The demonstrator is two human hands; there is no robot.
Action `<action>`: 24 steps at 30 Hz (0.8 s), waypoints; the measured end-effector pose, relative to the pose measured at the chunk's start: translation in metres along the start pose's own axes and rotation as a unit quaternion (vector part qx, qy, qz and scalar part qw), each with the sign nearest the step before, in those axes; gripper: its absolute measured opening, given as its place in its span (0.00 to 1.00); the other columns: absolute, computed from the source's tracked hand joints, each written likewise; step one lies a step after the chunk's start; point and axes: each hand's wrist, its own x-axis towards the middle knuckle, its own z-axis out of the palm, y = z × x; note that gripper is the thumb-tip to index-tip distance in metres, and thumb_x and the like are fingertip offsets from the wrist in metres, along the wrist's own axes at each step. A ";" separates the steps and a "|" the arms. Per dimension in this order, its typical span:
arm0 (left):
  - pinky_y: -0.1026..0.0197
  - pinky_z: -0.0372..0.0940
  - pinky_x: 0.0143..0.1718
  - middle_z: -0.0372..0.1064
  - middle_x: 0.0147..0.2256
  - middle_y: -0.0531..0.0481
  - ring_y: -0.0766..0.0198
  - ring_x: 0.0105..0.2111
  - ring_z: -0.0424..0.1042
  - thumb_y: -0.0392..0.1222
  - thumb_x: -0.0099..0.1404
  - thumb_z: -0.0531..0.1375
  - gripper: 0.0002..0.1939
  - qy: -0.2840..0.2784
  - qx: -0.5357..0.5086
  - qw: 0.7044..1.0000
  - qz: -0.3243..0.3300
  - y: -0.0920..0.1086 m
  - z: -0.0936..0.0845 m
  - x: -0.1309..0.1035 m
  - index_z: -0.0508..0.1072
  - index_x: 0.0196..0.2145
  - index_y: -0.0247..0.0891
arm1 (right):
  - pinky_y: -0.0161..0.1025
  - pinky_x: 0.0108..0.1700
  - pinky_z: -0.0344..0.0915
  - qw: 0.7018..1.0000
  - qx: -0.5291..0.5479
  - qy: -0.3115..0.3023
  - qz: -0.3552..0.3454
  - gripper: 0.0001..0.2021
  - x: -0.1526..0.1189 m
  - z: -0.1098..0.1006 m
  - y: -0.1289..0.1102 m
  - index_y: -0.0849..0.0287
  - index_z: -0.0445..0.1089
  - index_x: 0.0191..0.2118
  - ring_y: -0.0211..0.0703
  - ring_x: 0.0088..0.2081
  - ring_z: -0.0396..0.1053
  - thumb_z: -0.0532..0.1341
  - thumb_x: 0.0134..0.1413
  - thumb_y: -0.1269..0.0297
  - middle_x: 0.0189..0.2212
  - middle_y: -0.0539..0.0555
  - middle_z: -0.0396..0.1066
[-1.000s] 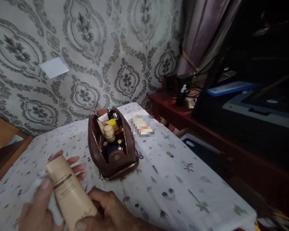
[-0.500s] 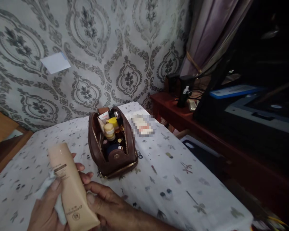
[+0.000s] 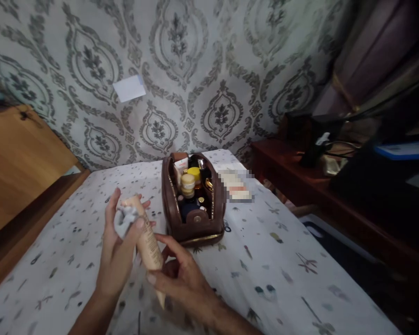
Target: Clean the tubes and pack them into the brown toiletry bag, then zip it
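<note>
Over the lower middle of the table, a beige tube (image 3: 149, 246) is held tilted, its edge turned toward the camera. My left hand (image 3: 117, 251) grips the tube's upper part and also holds a crumpled pale cloth (image 3: 125, 219) against it. Around the tube's lower part close the fingers and thumb of my right hand (image 3: 181, 274). Just beyond my hands stands an unzipped brown bag (image 3: 195, 228), with stacked cream-coloured jars (image 3: 187, 185), a yellow lid (image 3: 194, 174), a white tube (image 3: 181, 164) and small bottles inside.
A patterned white cloth covers the table (image 3: 265, 260). Right of the bag lies a blurred flat item (image 3: 236, 186). A red-brown desk (image 3: 282, 156) with dark devices and cables is at the right. On the left is a wooden panel (image 3: 24, 163).
The view has swung left, so the bag appears farther right. Both hands and the tube have moved farther from the camera, and the tube has turned from its printed broad face to its narrow side.
</note>
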 end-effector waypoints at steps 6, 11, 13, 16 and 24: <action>0.68 0.68 0.28 0.71 0.28 0.54 0.66 0.27 0.72 0.49 0.57 0.69 0.17 -0.048 0.013 0.999 0.011 0.017 -0.008 0.029 0.74 0.40 0.39 | 0.34 0.31 0.58 0.984 -0.160 0.054 -0.054 0.31 -0.001 0.006 0.000 0.52 0.72 0.56 0.37 0.30 0.60 0.68 0.40 0.68 0.30 0.46 0.67; 0.68 0.66 0.25 0.69 0.25 0.55 0.68 0.24 0.69 0.47 0.58 0.68 0.13 -0.078 -0.036 0.996 -0.019 0.016 -0.004 0.026 0.71 0.34 0.38 | 0.34 0.32 0.56 0.994 -0.110 -0.009 -0.026 0.25 -0.003 0.006 0.001 0.57 0.73 0.47 0.37 0.30 0.60 0.73 0.41 0.55 0.29 0.46 0.67; 0.67 0.68 0.27 0.69 0.27 0.55 0.68 0.25 0.70 0.47 0.58 0.68 0.13 -0.065 -0.080 0.994 -0.031 0.013 -0.002 0.026 0.71 0.33 0.37 | 0.34 0.32 0.55 0.997 -0.061 -0.044 -0.008 0.23 -0.003 0.005 0.001 0.59 0.73 0.38 0.36 0.29 0.58 0.72 0.43 0.47 0.27 0.46 0.64; 0.66 0.70 0.30 0.69 0.30 0.55 0.69 0.26 0.71 0.48 0.57 0.68 0.15 -0.048 -0.150 0.987 -0.041 0.007 -0.002 0.029 0.72 0.36 0.37 | 0.34 0.34 0.59 0.997 0.016 -0.080 0.010 0.26 -0.004 0.004 0.000 0.59 0.69 0.36 0.36 0.31 0.62 0.70 0.45 0.40 0.29 0.47 0.66; 0.58 0.74 0.36 0.75 0.46 0.45 0.56 0.41 0.78 0.72 0.59 0.59 0.38 -0.038 -0.155 0.986 -0.051 -0.012 -0.009 0.026 0.64 0.59 0.47 | 0.37 0.28 0.68 0.990 0.074 -0.110 0.037 0.30 -0.005 0.011 0.006 0.52 0.61 0.52 0.40 0.27 0.73 0.66 0.52 0.40 0.33 0.48 0.70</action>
